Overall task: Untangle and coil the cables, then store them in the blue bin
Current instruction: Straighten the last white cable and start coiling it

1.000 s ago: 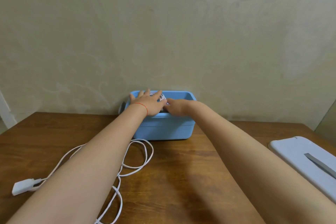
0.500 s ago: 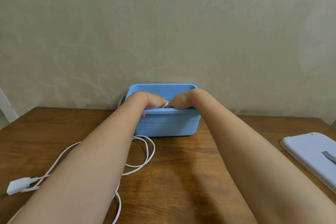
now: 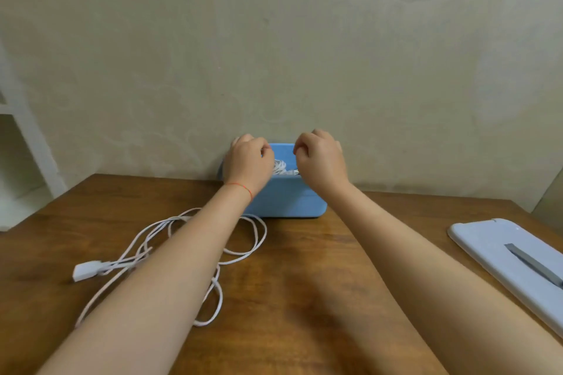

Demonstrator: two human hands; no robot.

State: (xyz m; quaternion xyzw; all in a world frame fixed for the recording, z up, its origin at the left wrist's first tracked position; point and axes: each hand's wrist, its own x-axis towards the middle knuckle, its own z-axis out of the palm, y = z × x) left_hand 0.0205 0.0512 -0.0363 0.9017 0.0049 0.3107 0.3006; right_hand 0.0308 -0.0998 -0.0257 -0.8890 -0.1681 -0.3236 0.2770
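Over the blue bin (image 3: 285,201), both hands hover w/ fingers loosely curled and nothing in them: left hand (image 3: 248,166) above the bin's left end, right hand (image 3: 320,161) above its right end, a gap between them. Neither seems to touch the rim, tho the angle makes that hard to confirm.

Just below that gap, a white coiled cable (image 3: 281,167) sits inside the bin, so one cable looks stored. Nearer the person and left of the left forearm, a second white cable (image 3: 243,253) sprawls in loose loops on the wooden table (image 3: 289,298), its plug block (image 3: 86,270) at the far left. Prob next job: coil that one.

Risks: the loose loops run under the left forearm, so pulling that arm back could snag and drag them, maybe tighten a tangle. The stored coil could spring open w/o anything tying it. Plug block could slide toward the left table edge if the cable gets yanked.

Room: bin backs against the wall (image 3: 274,55), no space behind. Open tabletop between the forearms. Pale lid (image 3: 502,259) off to the right of the right forearm, near the right edge.
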